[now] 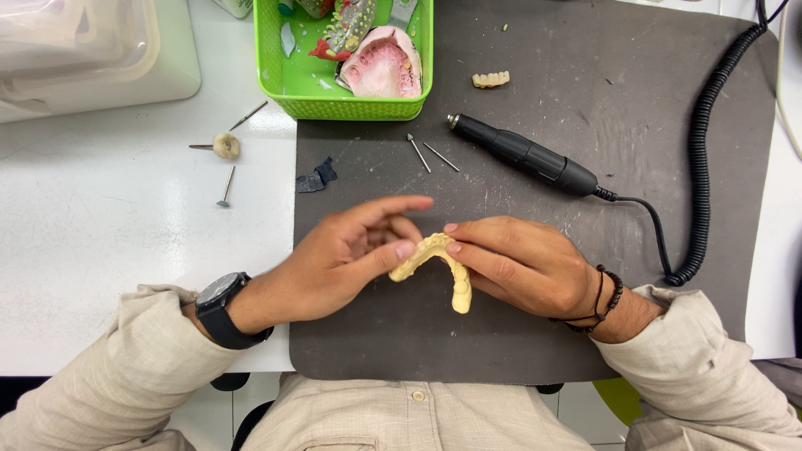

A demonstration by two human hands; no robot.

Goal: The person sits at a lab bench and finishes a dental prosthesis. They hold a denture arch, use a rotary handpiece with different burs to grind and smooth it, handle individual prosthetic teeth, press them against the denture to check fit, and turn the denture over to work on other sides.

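Both hands hold a pale yellow, horseshoe-shaped dental arch model (443,267) just above the dark grey mat (535,108). My left hand (347,259) pinches its left end between thumb and fingers, index finger stretched out. My right hand (522,263) grips the right side with the fingertips on top of the arch. A black watch sits on the left wrist, a dark bead bracelet on the right.
A black rotary handpiece (526,157) with a coiled cord (706,150) lies on the mat, two thin burs (430,154) beside it. A small tooth piece (490,79) lies farther back. A green basket (284,83) holds pink jaw casts. Burs and a polishing wheel (224,146) lie on the white table.
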